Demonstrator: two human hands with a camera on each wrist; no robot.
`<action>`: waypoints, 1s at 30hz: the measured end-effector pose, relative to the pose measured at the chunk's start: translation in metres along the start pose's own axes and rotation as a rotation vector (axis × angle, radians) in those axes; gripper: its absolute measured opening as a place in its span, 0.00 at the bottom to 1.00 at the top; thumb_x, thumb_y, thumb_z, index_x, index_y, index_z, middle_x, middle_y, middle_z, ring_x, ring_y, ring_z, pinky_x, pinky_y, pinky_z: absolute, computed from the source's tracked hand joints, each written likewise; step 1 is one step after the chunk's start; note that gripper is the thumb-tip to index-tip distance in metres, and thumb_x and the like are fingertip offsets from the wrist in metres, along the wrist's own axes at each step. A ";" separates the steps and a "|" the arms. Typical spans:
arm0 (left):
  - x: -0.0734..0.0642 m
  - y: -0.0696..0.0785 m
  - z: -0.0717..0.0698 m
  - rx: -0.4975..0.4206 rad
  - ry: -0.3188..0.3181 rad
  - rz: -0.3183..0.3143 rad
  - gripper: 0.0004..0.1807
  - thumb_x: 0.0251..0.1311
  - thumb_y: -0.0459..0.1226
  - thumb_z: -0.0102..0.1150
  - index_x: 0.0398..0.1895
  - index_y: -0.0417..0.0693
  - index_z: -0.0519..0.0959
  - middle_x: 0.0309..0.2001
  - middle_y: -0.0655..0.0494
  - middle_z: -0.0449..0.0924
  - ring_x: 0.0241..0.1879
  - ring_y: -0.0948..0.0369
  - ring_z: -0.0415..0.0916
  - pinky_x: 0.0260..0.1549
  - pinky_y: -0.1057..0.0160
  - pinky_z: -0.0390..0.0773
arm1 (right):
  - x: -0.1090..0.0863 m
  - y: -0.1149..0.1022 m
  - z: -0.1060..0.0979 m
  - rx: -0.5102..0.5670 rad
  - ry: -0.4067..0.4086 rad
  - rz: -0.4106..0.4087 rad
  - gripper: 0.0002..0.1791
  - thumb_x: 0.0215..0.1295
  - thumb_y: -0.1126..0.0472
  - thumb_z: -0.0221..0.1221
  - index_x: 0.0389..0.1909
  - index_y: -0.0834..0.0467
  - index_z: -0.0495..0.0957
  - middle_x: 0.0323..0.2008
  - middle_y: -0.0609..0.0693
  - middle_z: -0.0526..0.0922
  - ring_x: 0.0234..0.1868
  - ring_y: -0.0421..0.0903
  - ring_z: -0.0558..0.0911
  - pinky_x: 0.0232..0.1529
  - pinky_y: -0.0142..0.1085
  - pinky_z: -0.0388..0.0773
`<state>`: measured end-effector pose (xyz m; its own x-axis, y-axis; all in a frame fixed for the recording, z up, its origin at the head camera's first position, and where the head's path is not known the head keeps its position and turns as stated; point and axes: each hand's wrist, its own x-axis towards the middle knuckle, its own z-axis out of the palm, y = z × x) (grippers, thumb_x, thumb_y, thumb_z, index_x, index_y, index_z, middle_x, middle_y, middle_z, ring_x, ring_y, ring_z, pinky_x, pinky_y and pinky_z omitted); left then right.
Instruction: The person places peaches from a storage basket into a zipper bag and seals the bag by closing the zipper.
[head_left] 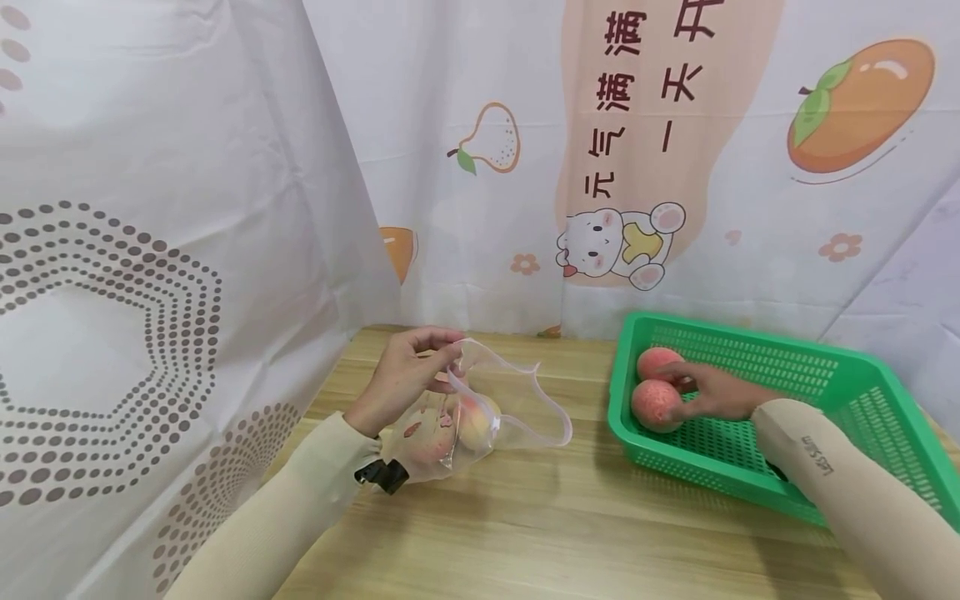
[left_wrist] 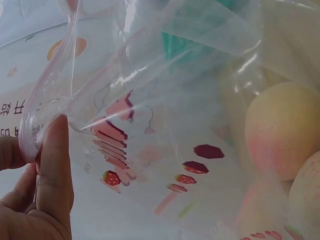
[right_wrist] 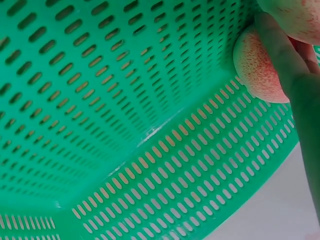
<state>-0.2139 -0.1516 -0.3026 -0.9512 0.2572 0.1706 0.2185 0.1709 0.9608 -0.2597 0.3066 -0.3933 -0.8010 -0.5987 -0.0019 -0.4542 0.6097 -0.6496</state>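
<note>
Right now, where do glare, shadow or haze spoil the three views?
Head: bright, with soft shadows on the wooden table; left wrist: dim, white glare streaks across the clear bag, fruit hazy through its film; right wrist: right hand darkened in shadow, a small glint inside the green basket.

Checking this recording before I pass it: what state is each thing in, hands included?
Clear plastic zip bag with pink edging: unzipped, mouth open, partly filled
Round yellow-and-pink peaches: inside the bag
Green perforated plastic basket: upright, open-topped
Two round red-speckled peaches: side by side inside the basket
Left hand: pinches the bag's rim
Right hand: fingers around the nearer red-speckled peach
White fruit-printed sheet: hanging, lightly creased
</note>
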 end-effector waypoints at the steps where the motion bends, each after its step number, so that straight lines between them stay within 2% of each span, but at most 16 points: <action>1: 0.000 0.000 0.000 -0.001 -0.001 0.002 0.15 0.70 0.33 0.58 0.54 0.31 0.79 0.35 0.47 0.79 0.31 0.62 0.82 0.28 0.62 0.87 | 0.001 -0.001 0.000 -0.002 0.001 -0.003 0.35 0.61 0.60 0.69 0.65 0.71 0.67 0.59 0.66 0.73 0.54 0.61 0.76 0.49 0.51 0.81; 6: 0.000 0.000 0.000 -0.004 -0.008 0.001 0.16 0.70 0.34 0.58 0.54 0.29 0.78 0.35 0.48 0.79 0.31 0.62 0.82 0.28 0.62 0.87 | 0.005 -0.009 0.003 -0.014 -0.026 0.025 0.38 0.59 0.56 0.71 0.65 0.70 0.68 0.58 0.63 0.74 0.53 0.57 0.75 0.50 0.49 0.79; 11: 0.000 -0.001 0.000 -0.006 -0.007 0.003 0.15 0.70 0.33 0.58 0.54 0.29 0.78 0.34 0.48 0.79 0.31 0.61 0.82 0.28 0.62 0.87 | 0.007 -0.014 0.006 -0.064 -0.045 0.060 0.40 0.57 0.54 0.72 0.65 0.70 0.68 0.58 0.63 0.73 0.53 0.57 0.76 0.49 0.48 0.80; 16: -0.001 -0.001 0.000 -0.012 -0.005 0.002 0.15 0.70 0.34 0.59 0.52 0.31 0.79 0.33 0.49 0.79 0.32 0.61 0.82 0.29 0.61 0.87 | 0.009 -0.014 0.008 -0.100 -0.054 0.049 0.38 0.56 0.55 0.72 0.63 0.68 0.69 0.55 0.60 0.76 0.50 0.53 0.76 0.46 0.45 0.80; 23: -0.001 -0.003 0.000 -0.007 -0.008 0.004 0.15 0.70 0.34 0.59 0.52 0.31 0.79 0.33 0.48 0.79 0.32 0.60 0.82 0.28 0.62 0.87 | 0.008 -0.012 0.008 -0.067 -0.072 0.041 0.37 0.51 0.63 0.70 0.62 0.69 0.67 0.52 0.58 0.75 0.46 0.50 0.74 0.42 0.35 0.79; 30: -0.001 -0.003 0.001 -0.005 -0.012 0.008 0.15 0.70 0.34 0.59 0.53 0.30 0.79 0.33 0.48 0.79 0.32 0.60 0.82 0.28 0.62 0.87 | 0.000 -0.015 0.004 0.011 -0.048 0.066 0.41 0.47 0.65 0.68 0.64 0.70 0.63 0.53 0.61 0.73 0.46 0.52 0.74 0.40 0.34 0.79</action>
<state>-0.2137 -0.1517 -0.3062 -0.9468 0.2698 0.1754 0.2247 0.1641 0.9605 -0.2518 0.2953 -0.3869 -0.8093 -0.5817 -0.0811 -0.3965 0.6430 -0.6552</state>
